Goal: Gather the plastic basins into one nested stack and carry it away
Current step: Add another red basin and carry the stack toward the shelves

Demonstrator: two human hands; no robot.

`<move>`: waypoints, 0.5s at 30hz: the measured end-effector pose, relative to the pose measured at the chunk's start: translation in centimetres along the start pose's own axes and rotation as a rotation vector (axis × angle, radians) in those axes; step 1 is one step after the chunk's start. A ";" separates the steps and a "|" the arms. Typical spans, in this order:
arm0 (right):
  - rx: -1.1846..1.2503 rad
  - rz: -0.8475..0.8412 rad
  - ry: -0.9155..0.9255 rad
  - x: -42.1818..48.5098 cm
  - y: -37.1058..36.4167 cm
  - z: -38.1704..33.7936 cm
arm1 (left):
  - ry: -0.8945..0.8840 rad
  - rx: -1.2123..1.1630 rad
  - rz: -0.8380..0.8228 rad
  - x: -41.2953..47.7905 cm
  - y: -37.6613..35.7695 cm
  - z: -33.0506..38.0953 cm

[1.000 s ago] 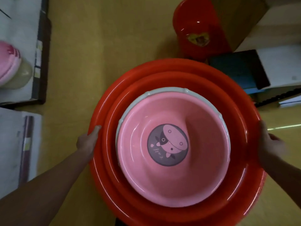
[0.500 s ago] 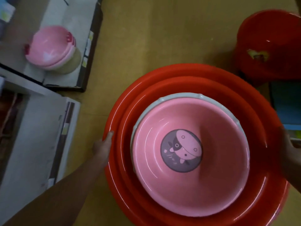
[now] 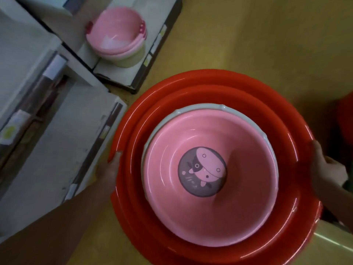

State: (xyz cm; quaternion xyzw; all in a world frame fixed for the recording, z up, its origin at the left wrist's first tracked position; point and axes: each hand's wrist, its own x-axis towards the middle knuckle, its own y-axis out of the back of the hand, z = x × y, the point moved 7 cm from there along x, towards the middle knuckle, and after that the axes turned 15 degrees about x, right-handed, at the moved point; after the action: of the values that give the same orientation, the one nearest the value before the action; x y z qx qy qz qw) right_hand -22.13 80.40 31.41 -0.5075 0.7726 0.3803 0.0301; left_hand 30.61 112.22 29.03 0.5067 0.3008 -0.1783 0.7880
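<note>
At opposite rims of the nested stack (image 3: 210, 100), left hand (image 3: 109, 171), right hand (image 3: 324, 169), seemingly clamped.

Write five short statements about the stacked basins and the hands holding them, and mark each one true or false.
1. The pink basin sits innermost in the stack. True.
2. Its bottom is plain. False: a round cartoon picture marks it.
3. The left hand and right hand have their grip on opposite sides of the outer red basin. True.
4. A blue basin sits right under the pink one. False: the rim showing there belongs to a pale grey basin.
5. Other pink basins stand on a shelf at upper left. True.
</note>
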 end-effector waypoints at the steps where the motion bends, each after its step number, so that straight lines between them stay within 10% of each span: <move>1: -0.005 -0.037 0.032 -0.3 -1.8 -0.7 | 0.005 -0.033 0.025 0.4 1.0 -0.3; 15: -0.327 -0.419 0.307 -3.1 -24.9 -14.3 | 0.281 -0.287 0.243 2.2 8.4 -8.8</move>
State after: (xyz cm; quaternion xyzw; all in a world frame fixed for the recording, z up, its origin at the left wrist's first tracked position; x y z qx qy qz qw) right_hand 4.34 69.01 29.02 -0.7054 0.5753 0.4038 -0.0915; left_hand 34.59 123.78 30.67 0.4417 0.3664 0.0348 0.8182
